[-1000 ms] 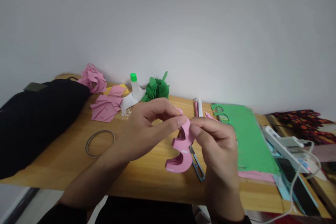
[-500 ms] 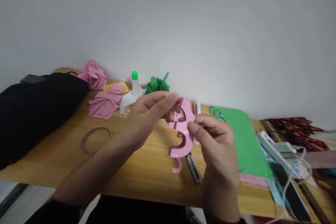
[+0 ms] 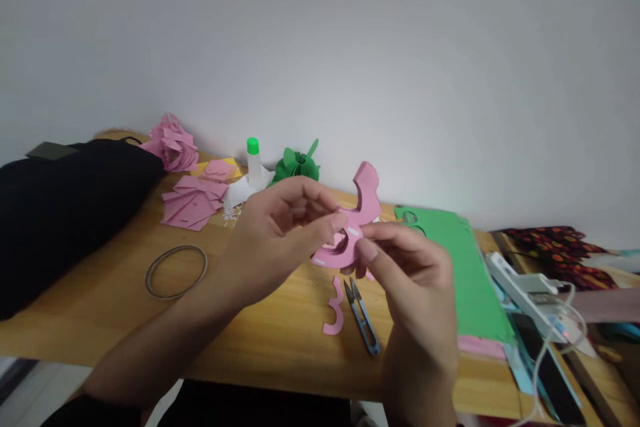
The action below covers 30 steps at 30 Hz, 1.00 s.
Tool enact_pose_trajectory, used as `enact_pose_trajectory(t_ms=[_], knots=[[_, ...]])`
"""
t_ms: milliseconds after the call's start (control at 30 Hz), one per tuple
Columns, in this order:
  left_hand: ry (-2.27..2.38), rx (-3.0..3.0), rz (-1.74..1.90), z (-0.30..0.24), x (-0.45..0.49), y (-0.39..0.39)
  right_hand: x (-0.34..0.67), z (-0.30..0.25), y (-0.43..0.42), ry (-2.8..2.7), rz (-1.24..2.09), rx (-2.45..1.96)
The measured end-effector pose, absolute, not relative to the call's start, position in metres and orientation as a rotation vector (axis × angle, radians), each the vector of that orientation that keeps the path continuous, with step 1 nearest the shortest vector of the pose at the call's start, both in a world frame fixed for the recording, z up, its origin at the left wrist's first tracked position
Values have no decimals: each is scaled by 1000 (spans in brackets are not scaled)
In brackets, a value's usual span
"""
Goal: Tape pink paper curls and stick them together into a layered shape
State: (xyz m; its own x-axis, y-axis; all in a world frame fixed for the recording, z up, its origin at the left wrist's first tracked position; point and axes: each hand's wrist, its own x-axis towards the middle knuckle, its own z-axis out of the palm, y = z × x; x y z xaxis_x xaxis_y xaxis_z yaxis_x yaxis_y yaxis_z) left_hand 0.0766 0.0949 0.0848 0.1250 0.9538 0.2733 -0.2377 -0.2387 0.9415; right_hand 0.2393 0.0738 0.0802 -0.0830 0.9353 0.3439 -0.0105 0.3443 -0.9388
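Both hands hold a stack of pink S-shaped paper cutouts (image 3: 361, 213) above the wooden table (image 3: 260, 327). My left hand (image 3: 280, 233) pinches the stack's lower curl between thumb and forefinger. My right hand (image 3: 410, 280) grips the same curl from the right side. The stack's upper end tilts up and to the right. One loose pink S-shaped piece (image 3: 334, 307) lies flat on the table below the hands. Small blue thread snips (image 3: 362, 307) lie just right of that piece.
A black bag (image 3: 60, 207) fills the table's left end, with a wire ring (image 3: 175, 271) beside it. Pink paper scraps (image 3: 193, 200), a green-capped glue bottle (image 3: 255, 160) and a green paper ball (image 3: 296, 165) sit at the back. Green sheets (image 3: 460, 267), a power strip (image 3: 525, 287) and cables lie right.
The pink stack was lifted and turned from hanging downward to tilting up and right. One pink S piece dropped off and now lies on the table beside the snips.
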Motion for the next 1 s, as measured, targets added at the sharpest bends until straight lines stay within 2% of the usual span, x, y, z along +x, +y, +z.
enact_pose_trajectory(t_ms=[100,200,300,533,1000], knots=[[967,1501,1588,82,79,92,239,80,71,-1444,935,-945],[1110,1962,1843,79,80,90,237,80,67,-1481,808,-987],[1162,2289,1867,78,80,88,235,80,65,-1565,592,-1032],[1125,2282,1758,84,80,84,233,83,59,-1729,182,-1066],[1049,2245,1763,85,81,81,233,83,56,-1717,145,-1019]])
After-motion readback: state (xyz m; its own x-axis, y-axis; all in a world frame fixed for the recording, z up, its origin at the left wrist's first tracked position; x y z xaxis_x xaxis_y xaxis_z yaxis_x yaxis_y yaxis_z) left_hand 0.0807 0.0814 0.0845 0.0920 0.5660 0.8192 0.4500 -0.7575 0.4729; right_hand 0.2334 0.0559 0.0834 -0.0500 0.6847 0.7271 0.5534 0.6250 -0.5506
